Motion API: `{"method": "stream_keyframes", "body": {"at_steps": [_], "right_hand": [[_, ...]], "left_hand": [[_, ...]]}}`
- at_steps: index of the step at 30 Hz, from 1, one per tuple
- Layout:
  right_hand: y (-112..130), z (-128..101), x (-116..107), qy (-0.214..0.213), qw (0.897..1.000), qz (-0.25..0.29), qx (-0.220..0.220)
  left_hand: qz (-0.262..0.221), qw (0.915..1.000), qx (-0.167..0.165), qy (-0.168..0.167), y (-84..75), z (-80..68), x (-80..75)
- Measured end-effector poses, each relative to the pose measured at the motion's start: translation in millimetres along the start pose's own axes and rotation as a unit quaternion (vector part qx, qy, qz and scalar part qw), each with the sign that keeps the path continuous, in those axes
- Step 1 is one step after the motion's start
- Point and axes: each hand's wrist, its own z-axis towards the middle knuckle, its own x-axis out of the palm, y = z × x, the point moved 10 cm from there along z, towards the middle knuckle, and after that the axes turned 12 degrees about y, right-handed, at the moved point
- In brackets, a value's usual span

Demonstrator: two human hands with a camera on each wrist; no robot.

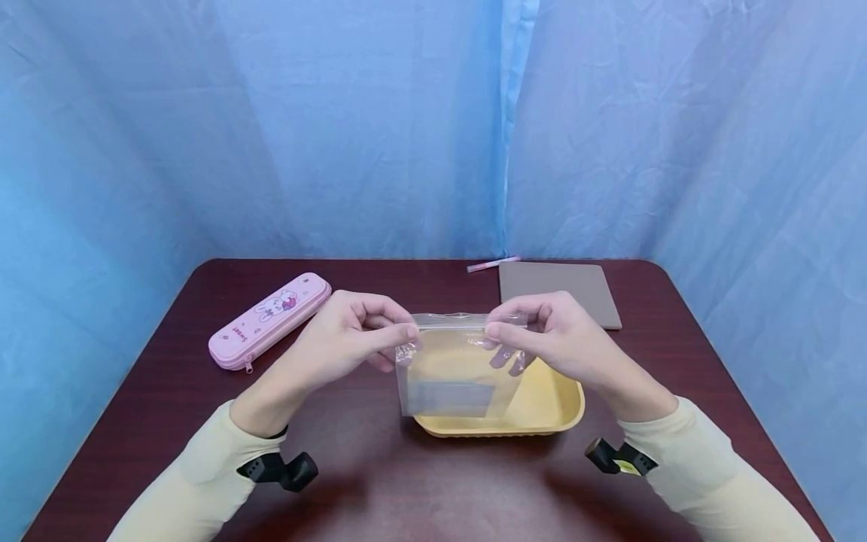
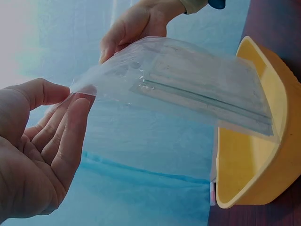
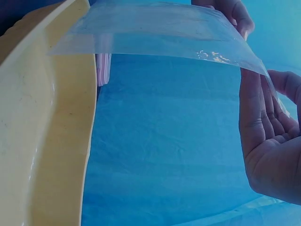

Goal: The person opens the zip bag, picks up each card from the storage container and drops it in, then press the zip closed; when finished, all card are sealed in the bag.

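A clear zip-top plastic bag [image 1: 443,376] hangs upright above the yellow tray [image 1: 569,406], overlapping its near left part in the head view. My left hand [image 1: 355,331] pinches the bag's upper left corner between thumb and fingers. At the upper right corner my right hand [image 1: 558,335] pinches it too, some of its fingers showing through the plastic. Low in the bag lies a flat, pale rectangular thing [image 2: 207,89] with a greenish edge, seen through the film in the left wrist view; I cannot tell what it is.
On the left of the dark red table [image 1: 406,497] lies a pink zippered pencil case [image 1: 271,320] with a rabbit picture. A grey-brown flat notebook or pad [image 1: 576,290] lies at the back right, a pink and white pen [image 1: 493,264] by its corner. Blue curtains [image 1: 379,135] surround the table.
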Motion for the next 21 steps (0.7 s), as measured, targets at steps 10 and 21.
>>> {"method": "stream_keyframes", "body": {"at_steps": [10, 21], "right_hand": [[-1, -6, -6, -0.009, 1.0, 0.015, 0.003], [-7, -8, -8, -0.016, 0.999, 0.028, 0.002]], "left_hand": [[-0.01, 0.9999, 0.003, -0.012, 2.8, -5.9, -10.2], [-0.006, 0.9997, 0.003, -0.024, 2.2, -13.3, -15.4]]}}
